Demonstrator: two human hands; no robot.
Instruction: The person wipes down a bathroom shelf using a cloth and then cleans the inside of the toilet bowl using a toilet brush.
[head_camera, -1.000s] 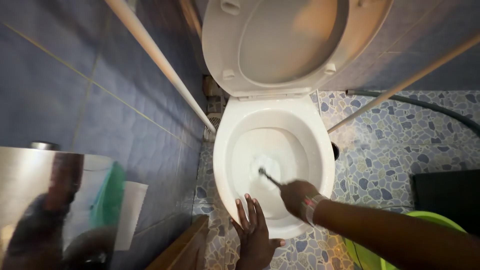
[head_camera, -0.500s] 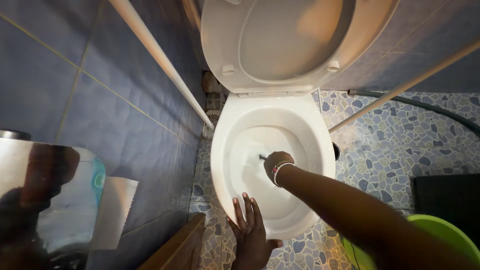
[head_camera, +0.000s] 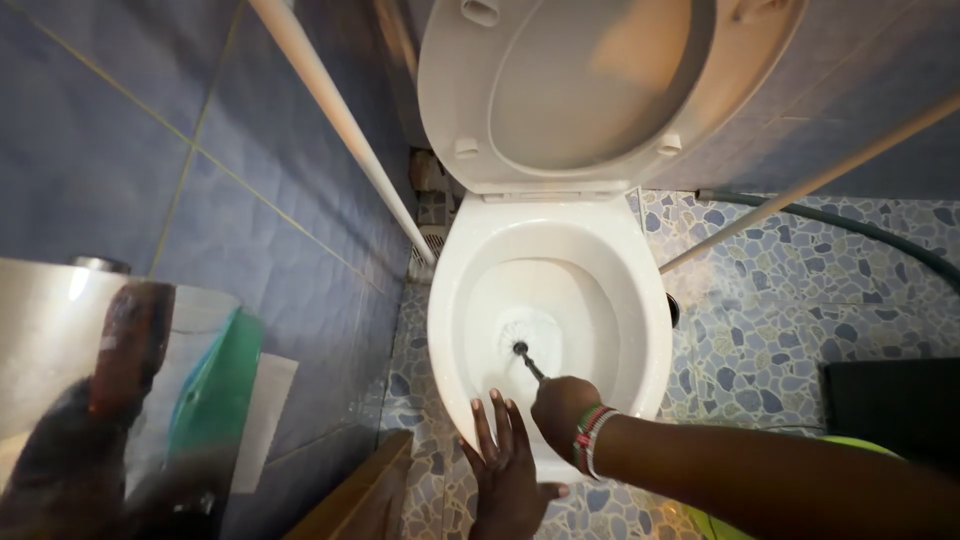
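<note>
Scrubbing underway, not finished. Right hand gripping toilet brush, bristle head low in toilet bowl centre. Left hand flat, fingers spread, on front rim. Lid raised.

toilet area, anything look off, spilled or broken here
Nothing stands out. The toilet bowl looks intact, its lid raised. The right hand holds a toilet brush down in the bowl; the left hand rests flat on the front rim. A green hose lies on the pebble-tiled floor.
</note>
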